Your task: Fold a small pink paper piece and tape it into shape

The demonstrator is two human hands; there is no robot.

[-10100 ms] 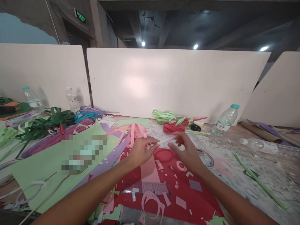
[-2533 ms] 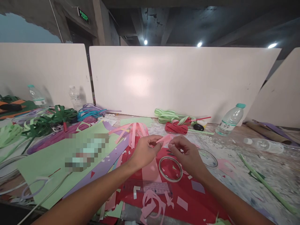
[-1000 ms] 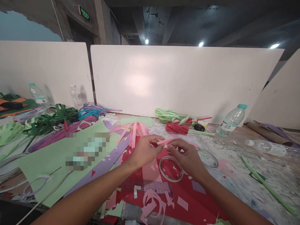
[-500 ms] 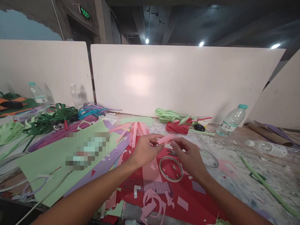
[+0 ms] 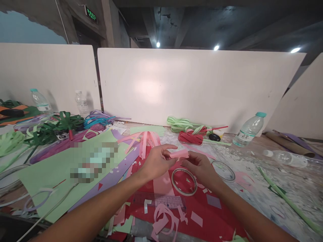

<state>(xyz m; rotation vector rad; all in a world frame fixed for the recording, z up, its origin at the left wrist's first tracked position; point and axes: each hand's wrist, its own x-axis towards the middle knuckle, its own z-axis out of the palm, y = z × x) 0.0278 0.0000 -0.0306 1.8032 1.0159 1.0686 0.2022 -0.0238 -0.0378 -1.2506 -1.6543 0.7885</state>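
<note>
A small pink paper strip [image 5: 179, 154] is stretched between my hands above the red sheet [image 5: 199, 215]. My left hand [image 5: 157, 160] pinches its left end between thumb and fingers. On the other end, the thumb and fingertips of my right hand [image 5: 198, 166] are closed. Below them a roll of tape [image 5: 184, 182] lies flat on the red sheet. A looped pink paper piece with many strips [image 5: 146, 139] sits just beyond my left hand. Curled pink strips [image 5: 164, 215] and paper scraps lie nearer to me, beside a clear ruler [image 5: 169, 201].
At left, a green sheet [image 5: 60, 168] carries a blurred-out device with a cable. Another tape ring [image 5: 223, 170] lies to the right. Green loops [image 5: 180, 124], a red paper bundle [image 5: 190, 137] and a water bottle [image 5: 249, 129] stand before the white panel [image 5: 202, 84].
My right hand's fingers have shifted along the pink strip, the thumb now lower and the index finger at its right end. My left hand stays nearly still.
</note>
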